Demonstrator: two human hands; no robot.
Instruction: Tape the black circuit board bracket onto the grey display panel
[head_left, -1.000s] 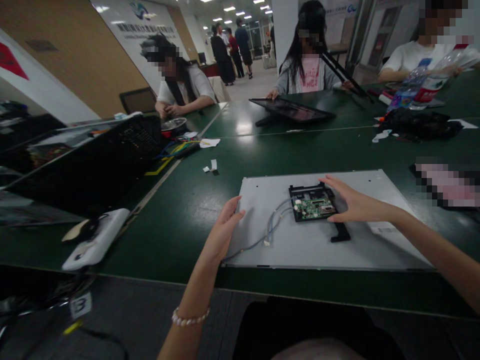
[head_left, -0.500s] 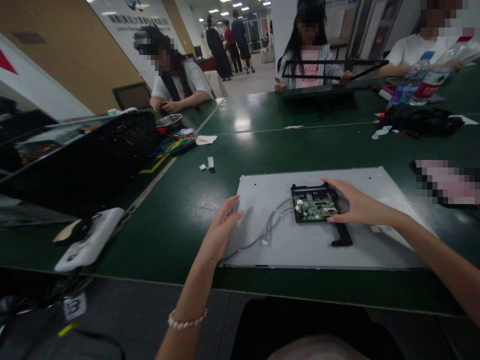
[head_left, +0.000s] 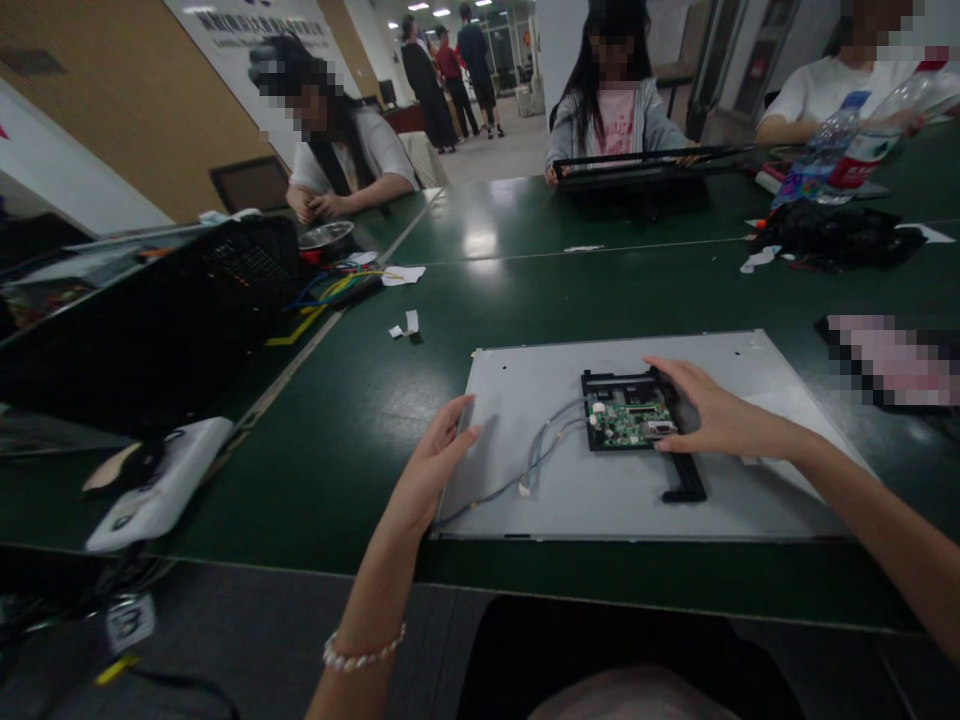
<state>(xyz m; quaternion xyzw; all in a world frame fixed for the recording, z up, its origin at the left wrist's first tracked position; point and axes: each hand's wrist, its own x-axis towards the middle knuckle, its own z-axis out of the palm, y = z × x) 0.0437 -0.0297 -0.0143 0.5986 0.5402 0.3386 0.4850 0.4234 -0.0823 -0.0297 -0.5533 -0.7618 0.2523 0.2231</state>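
Observation:
A grey metal panel (head_left: 600,490) lies flat on the dark green table (head_left: 360,440) in front of me. My left hand (head_left: 431,465) grips the panel's left edge, fingers curled over it. A black plastic bracket (head_left: 679,465) holding a small green circuit board (head_left: 628,420) sits near the panel's middle. My right hand (head_left: 709,410) wraps round the bracket's right side, thumb by the board. Thin grey wires (head_left: 536,462) trail from the board toward the panel's lower left.
A white device (head_left: 161,480) and a black open case (head_left: 165,320) lie at left. Coloured cables (head_left: 337,288) and paper scraps (head_left: 405,325) lie beyond. Three people sit across; one holds a black frame (head_left: 645,160). Bottles (head_left: 832,160) and a black bag (head_left: 840,235) stand far right.
The person opposite lowered the black frame onto the table. My view dipped slightly; both hands stay on the panel and bracket.

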